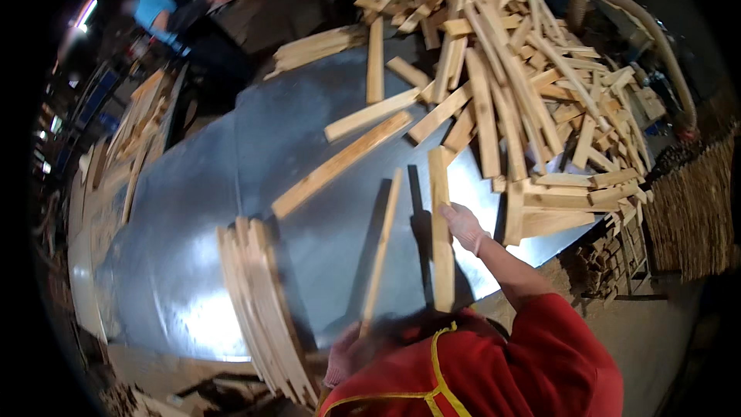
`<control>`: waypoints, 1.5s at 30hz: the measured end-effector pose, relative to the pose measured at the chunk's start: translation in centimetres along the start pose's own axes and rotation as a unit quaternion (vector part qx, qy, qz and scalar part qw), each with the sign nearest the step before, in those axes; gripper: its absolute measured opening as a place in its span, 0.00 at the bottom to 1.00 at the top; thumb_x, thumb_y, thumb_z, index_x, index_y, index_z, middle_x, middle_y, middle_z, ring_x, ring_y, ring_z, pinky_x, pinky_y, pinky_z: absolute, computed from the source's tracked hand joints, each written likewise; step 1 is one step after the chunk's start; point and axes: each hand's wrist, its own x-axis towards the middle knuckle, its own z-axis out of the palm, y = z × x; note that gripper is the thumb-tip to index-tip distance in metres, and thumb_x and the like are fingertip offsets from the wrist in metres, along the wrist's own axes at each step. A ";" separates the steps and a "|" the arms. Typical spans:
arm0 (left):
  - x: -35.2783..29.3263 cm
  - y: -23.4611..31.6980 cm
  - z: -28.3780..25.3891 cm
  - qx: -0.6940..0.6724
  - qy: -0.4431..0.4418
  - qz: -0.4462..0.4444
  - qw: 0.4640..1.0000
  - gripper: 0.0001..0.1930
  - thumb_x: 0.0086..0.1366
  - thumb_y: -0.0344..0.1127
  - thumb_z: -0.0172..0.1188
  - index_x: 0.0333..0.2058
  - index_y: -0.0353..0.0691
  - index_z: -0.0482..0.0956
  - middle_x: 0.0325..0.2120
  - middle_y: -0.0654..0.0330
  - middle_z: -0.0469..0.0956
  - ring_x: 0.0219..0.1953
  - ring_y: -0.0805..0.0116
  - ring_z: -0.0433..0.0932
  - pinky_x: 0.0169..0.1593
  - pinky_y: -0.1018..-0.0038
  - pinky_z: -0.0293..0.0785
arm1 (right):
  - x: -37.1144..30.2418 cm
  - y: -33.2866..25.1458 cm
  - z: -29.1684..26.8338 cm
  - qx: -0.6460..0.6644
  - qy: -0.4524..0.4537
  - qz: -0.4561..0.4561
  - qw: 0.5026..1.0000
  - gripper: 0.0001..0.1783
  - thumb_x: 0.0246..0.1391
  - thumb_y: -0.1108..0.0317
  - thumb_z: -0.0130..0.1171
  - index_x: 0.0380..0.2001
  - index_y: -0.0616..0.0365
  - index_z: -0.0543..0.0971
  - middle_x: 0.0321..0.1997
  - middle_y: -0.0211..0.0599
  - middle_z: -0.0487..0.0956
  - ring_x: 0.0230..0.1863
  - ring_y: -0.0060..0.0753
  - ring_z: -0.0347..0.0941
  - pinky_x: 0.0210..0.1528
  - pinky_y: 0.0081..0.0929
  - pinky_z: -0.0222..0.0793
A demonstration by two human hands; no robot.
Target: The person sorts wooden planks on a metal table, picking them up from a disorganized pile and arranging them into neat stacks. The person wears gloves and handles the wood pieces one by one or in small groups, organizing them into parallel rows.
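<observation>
My right hand (pixel 465 228), in a pale knitted glove, is closed round the right edge of a flat wooden board (pixel 441 270). The board stands lengthwise in front of me, with a dark shadow beside it on the metal tabletop (pixel 185 247). Close to my body, my left hand (pixel 346 354), also gloved, holds the near end of a narrow wooden slat (pixel 382 247) that points away from me. Part of that hand is hidden by shadow and my red clothing. Left of it lies a row of long slats (pixel 258 301) side by side, overhanging the near edge.
A large loose heap of wooden pieces (pixel 502 69) covers the far right of the table. Two single boards, one of them a longer board (pixel 340 164), lie at its left. Another bench (pixel 127 162) with wood stands at left. A person in blue (pixel 158 11) is beyond it.
</observation>
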 end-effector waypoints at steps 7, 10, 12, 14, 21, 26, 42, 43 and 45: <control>-6.8 -7.1 -0.6 -0.001 0.206 -0.056 0.977 0.28 0.70 0.38 0.64 0.67 0.39 0.74 0.39 0.64 0.82 0.38 0.71 0.80 0.42 0.74 0.77 | -4.1 -2.4 20.1 -0.244 -0.132 -0.041 0.960 0.37 0.67 0.38 0.46 0.48 0.67 0.81 0.46 0.61 0.84 0.50 0.60 0.80 0.56 0.47 0.71; -7.5 -0.2 -1.4 0.464 0.194 0.029 0.864 0.27 0.64 0.40 0.67 0.61 0.38 0.77 0.40 0.55 0.84 0.41 0.55 0.84 0.45 0.63 0.80 | -6.3 -2.7 28.1 -0.148 -0.178 -0.026 0.973 0.34 0.67 0.42 0.50 0.58 0.65 0.75 0.50 0.64 0.83 0.51 0.62 0.79 0.58 0.48 0.71; -6.6 0.6 -2.0 0.463 0.259 0.056 0.846 0.30 0.58 0.44 0.70 0.57 0.40 0.77 0.52 0.47 0.80 0.52 0.44 0.79 0.53 0.51 0.76 | -8.4 -5.0 30.7 -0.134 -0.252 0.012 0.958 0.33 0.64 0.46 0.58 0.60 0.63 0.73 0.51 0.60 0.83 0.54 0.53 0.80 0.58 0.44 0.72; -7.6 -2.3 -3.4 0.494 0.296 0.058 0.816 0.33 0.56 0.47 0.71 0.59 0.44 0.74 0.58 0.49 0.75 0.58 0.46 0.75 0.59 0.49 0.71 | -8.8 -3.7 34.7 -0.136 -0.391 -0.104 0.904 0.44 0.61 0.43 0.61 0.71 0.63 0.66 0.61 0.62 0.79 0.63 0.57 0.75 0.66 0.41 0.70; -2.2 0.4 -1.3 0.561 0.254 0.101 0.781 0.28 0.65 0.44 0.64 0.62 0.46 0.75 0.59 0.53 0.78 0.56 0.48 0.78 0.55 0.54 0.76 | -4.9 -8.0 23.4 -0.154 -0.373 -0.178 0.897 0.44 0.63 0.44 0.58 0.72 0.63 0.66 0.63 0.55 0.78 0.65 0.48 0.73 0.69 0.37 0.65; 6.3 -4.5 2.9 0.549 0.179 0.231 0.783 0.35 0.63 0.49 0.67 0.66 0.42 0.72 0.60 0.48 0.77 0.57 0.46 0.79 0.58 0.53 0.76 | 5.2 -8.9 -0.6 -0.137 -0.008 -0.224 0.965 0.37 0.65 0.47 0.59 0.68 0.63 0.72 0.68 0.52 0.76 0.70 0.50 0.70 0.73 0.37 0.62; 46.3 17.9 32.6 -0.215 -0.200 -0.028 0.955 0.20 0.72 0.46 0.63 0.54 0.38 0.77 0.44 0.61 0.80 0.52 0.66 0.78 0.57 0.65 0.73 | 23.4 -6.8 -38.8 -0.197 0.319 -0.019 0.927 0.56 0.60 0.30 0.57 0.72 0.71 0.63 0.71 0.69 0.69 0.74 0.60 0.65 0.73 0.39 0.60; 47.5 19.2 34.6 -0.291 -0.224 -0.062 0.928 0.21 0.74 0.47 0.62 0.56 0.38 0.77 0.46 0.62 0.80 0.53 0.67 0.78 0.59 0.66 0.73 | 24.6 -4.7 -39.5 -0.151 0.357 -0.020 0.922 0.56 0.60 0.31 0.59 0.72 0.72 0.64 0.70 0.64 0.73 0.71 0.56 0.71 0.71 0.40 0.64; 48.7 18.5 34.0 -0.370 -0.251 -0.065 0.892 0.24 0.75 0.47 0.62 0.61 0.38 0.75 0.50 0.62 0.81 0.56 0.69 0.77 0.63 0.67 0.72 | 23.6 -4.3 -36.3 0.138 0.097 -0.090 0.982 0.49 0.63 0.35 0.61 0.69 0.69 0.68 0.68 0.53 0.76 0.67 0.44 0.73 0.72 0.35 0.65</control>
